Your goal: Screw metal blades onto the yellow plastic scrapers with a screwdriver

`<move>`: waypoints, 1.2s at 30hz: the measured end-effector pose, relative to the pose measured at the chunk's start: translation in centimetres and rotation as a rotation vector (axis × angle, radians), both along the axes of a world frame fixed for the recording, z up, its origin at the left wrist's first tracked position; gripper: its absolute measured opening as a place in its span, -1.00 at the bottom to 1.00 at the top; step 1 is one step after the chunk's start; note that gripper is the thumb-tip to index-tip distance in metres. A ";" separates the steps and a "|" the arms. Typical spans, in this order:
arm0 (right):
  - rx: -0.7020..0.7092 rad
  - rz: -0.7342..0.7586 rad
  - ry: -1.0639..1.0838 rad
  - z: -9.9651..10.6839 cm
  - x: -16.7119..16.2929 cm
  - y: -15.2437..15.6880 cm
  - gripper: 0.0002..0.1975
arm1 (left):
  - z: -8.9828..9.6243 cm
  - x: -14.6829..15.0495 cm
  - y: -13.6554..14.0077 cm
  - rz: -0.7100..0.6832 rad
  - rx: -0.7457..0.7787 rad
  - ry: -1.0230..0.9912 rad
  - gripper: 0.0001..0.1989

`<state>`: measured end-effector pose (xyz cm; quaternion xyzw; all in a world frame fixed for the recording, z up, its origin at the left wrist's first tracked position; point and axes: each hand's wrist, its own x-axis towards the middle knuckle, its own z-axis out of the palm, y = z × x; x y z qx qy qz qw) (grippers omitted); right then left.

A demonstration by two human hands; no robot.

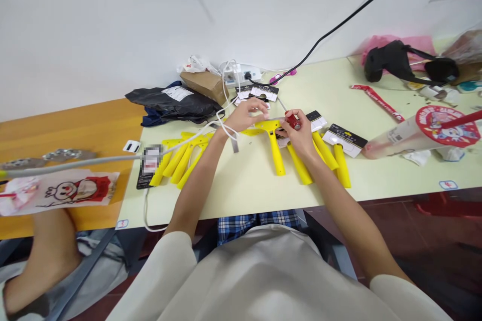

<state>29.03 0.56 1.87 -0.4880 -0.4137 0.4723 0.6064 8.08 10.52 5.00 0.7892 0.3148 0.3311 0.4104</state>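
Note:
A yellow T-shaped scraper-like tool (276,153) lies between my hands, its handle pointing toward me. My left hand (244,116) is over the left end of its head, fingers curved and apart from the thumb. My right hand (300,135) is closed around the red handle of a screwdriver (292,120), whose thin shaft points up and left; its fingertips are by the right end of the tool's head. Several more yellow handles (342,168) lie right of my right hand, and another yellow group (176,163) lies left of my left forearm. A thin metal strip (235,145) is below my left wrist.
Black-and-white packaging cards (344,139) lie around the handles. A white cable (196,135) crosses my left wrist. Behind are a black plastic bag (181,105), cardboard box (205,85) and power strip (241,75). A drink cup (399,133) lies right. Another person's arm (52,256) is at left.

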 end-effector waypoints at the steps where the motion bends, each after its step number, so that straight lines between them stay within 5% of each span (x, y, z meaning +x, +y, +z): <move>1: 0.001 0.005 -0.005 0.0 0.0 0.0 -0.52 | 0.2 0.4 -0.3 -0.036 0.010 0.023 -0.74; 12: 0.019 0.056 -0.047 0.1 -0.4 -0.3 -0.47 | -0.3 1.7 -1.1 -0.180 -0.064 0.085 -0.81; 21: -0.009 0.083 -0.050 0.5 -0.8 -0.7 -0.47 | -0.1 1.4 -1.1 -0.189 -0.328 -0.056 -0.46; 36: 0.060 0.190 -0.150 0.9 -1.2 -1.4 -0.53 | -0.6 -0.4 -0.4 -0.387 -0.617 -0.024 -0.44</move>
